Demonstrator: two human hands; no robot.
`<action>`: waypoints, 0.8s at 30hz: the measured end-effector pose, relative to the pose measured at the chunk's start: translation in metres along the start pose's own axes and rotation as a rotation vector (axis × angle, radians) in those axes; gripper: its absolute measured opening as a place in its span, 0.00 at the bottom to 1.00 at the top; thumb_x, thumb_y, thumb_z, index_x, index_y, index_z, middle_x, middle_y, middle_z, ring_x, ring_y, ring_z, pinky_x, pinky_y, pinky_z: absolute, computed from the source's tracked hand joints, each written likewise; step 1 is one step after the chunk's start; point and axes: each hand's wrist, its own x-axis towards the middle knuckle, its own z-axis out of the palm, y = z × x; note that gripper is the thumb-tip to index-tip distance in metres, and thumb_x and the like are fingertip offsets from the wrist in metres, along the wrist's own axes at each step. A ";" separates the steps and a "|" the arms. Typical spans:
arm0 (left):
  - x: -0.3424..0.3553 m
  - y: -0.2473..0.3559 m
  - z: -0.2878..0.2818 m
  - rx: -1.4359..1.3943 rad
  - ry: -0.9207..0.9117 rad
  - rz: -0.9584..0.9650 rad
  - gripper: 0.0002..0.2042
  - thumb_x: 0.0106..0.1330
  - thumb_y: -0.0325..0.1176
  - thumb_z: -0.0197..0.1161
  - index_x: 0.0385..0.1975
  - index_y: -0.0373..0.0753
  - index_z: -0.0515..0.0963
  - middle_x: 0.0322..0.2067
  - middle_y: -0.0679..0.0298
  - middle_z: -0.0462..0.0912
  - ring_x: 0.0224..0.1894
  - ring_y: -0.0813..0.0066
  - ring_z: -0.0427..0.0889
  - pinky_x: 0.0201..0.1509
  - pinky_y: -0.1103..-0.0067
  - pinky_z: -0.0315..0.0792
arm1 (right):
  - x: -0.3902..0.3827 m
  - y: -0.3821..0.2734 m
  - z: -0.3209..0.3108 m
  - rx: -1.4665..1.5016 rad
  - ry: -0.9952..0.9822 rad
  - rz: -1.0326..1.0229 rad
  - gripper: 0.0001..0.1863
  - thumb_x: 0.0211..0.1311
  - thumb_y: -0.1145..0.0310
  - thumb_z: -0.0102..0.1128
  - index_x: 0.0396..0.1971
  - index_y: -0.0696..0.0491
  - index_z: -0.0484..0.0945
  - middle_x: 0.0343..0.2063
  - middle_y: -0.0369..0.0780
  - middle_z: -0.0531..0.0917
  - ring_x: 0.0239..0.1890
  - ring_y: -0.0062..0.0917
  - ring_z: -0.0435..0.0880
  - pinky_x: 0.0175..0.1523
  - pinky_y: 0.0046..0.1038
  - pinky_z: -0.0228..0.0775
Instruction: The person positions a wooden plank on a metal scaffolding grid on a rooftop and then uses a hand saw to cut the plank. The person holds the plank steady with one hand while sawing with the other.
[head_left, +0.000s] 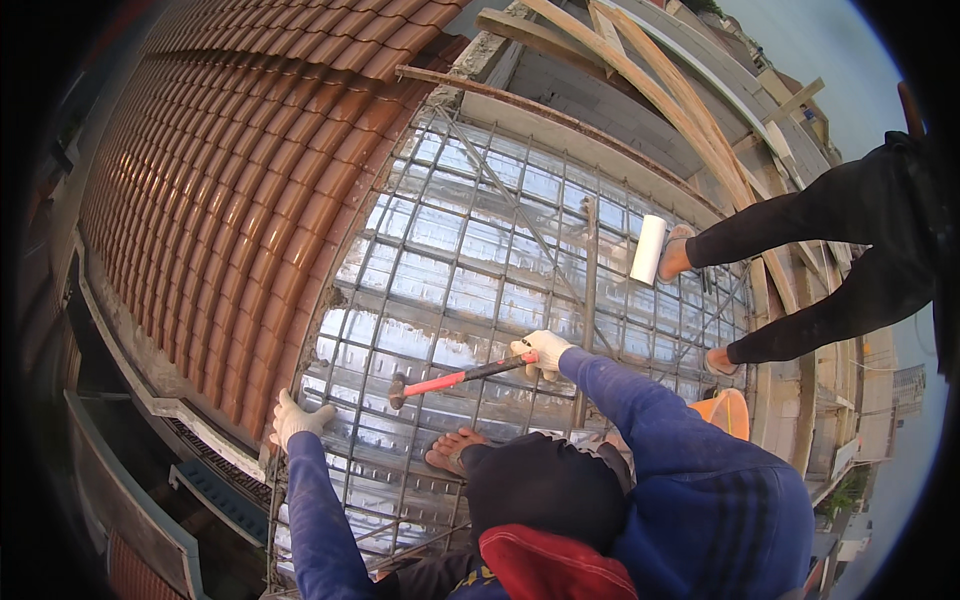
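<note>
My right hand point(543, 352), in a white glove, is closed round the black grip end of a hammer point(440, 382). The red part of its handle slants down to the left, and the dark head point(397, 391) is over the steel rebar mesh point(408, 290). My left hand point(300, 418), also gloved, rests at the left edge of the mesh beside the tiled roof, its thumb spread from the fingers and nothing seen in it. Shiny, silvery sheeting point(425, 275) lies beneath the bars. My bare foot point(455, 450) stands on the mesh between my hands.
Glazed brown roof tiles point(230, 200) slope along the left. Another person in black trousers point(800, 220) stands at the right, near a white roll point(648, 250). A wooden batten point(588, 290) crosses the mesh. An orange bucket point(725, 412) is beside my right arm; long timbers point(660, 80) lie beyond.
</note>
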 end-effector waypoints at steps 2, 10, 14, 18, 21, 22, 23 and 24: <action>0.003 -0.006 0.005 -0.022 0.021 0.010 0.61 0.49 0.54 0.88 0.85 0.49 0.60 0.77 0.53 0.74 0.77 0.51 0.76 0.81 0.48 0.61 | 0.000 -0.003 -0.004 -0.042 -0.007 -0.008 0.28 0.79 0.42 0.52 0.45 0.52 0.88 0.28 0.41 0.92 0.14 0.27 0.80 0.23 0.35 0.75; 0.003 -0.002 0.002 -0.004 0.015 0.012 0.60 0.51 0.55 0.88 0.85 0.50 0.60 0.75 0.53 0.75 0.78 0.53 0.74 0.82 0.49 0.60 | -0.038 -0.019 -0.007 -0.561 0.491 -0.314 0.15 0.78 0.52 0.59 0.47 0.46 0.88 0.40 0.50 0.92 0.41 0.49 0.92 0.50 0.50 0.82; 0.007 -0.008 0.002 -0.022 0.007 0.019 0.61 0.49 0.55 0.87 0.85 0.46 0.59 0.75 0.49 0.74 0.78 0.48 0.74 0.82 0.50 0.60 | -0.050 -0.054 -0.009 -0.533 0.650 -0.175 0.14 0.79 0.54 0.57 0.51 0.44 0.87 0.46 0.46 0.92 0.48 0.48 0.92 0.54 0.50 0.81; 0.004 -0.005 -0.002 -0.018 -0.003 0.003 0.61 0.49 0.56 0.87 0.85 0.47 0.60 0.75 0.50 0.75 0.78 0.50 0.73 0.83 0.52 0.59 | -0.055 -0.070 -0.016 -0.546 0.725 -0.385 0.13 0.77 0.56 0.60 0.49 0.46 0.86 0.44 0.45 0.91 0.46 0.48 0.91 0.53 0.51 0.81; 0.010 -0.009 0.006 -0.035 0.011 0.006 0.60 0.51 0.56 0.88 0.85 0.50 0.61 0.75 0.53 0.76 0.79 0.53 0.73 0.85 0.50 0.55 | -0.049 -0.068 -0.030 -0.593 0.679 -0.431 0.11 0.77 0.58 0.60 0.49 0.45 0.86 0.46 0.45 0.91 0.47 0.47 0.91 0.53 0.50 0.81; 0.010 -0.010 0.007 -0.036 0.002 0.001 0.60 0.51 0.56 0.88 0.85 0.50 0.61 0.75 0.53 0.76 0.79 0.53 0.72 0.85 0.50 0.55 | -0.050 -0.065 -0.037 -0.588 0.670 -0.397 0.11 0.77 0.58 0.60 0.49 0.45 0.86 0.47 0.45 0.91 0.47 0.47 0.91 0.53 0.50 0.81; 0.009 -0.007 0.006 -0.038 -0.005 -0.003 0.59 0.51 0.56 0.88 0.85 0.50 0.61 0.75 0.53 0.75 0.79 0.53 0.72 0.85 0.50 0.55 | -0.050 -0.063 -0.043 -0.583 0.662 -0.364 0.12 0.78 0.58 0.59 0.50 0.45 0.86 0.48 0.45 0.91 0.47 0.47 0.91 0.53 0.50 0.81; 0.007 -0.005 0.002 -0.042 -0.024 -0.008 0.59 0.52 0.56 0.88 0.85 0.50 0.61 0.76 0.53 0.75 0.79 0.53 0.72 0.86 0.49 0.54 | -0.050 -0.060 -0.044 -0.521 0.702 -0.379 0.12 0.79 0.58 0.59 0.51 0.46 0.87 0.49 0.46 0.91 0.48 0.47 0.91 0.53 0.50 0.81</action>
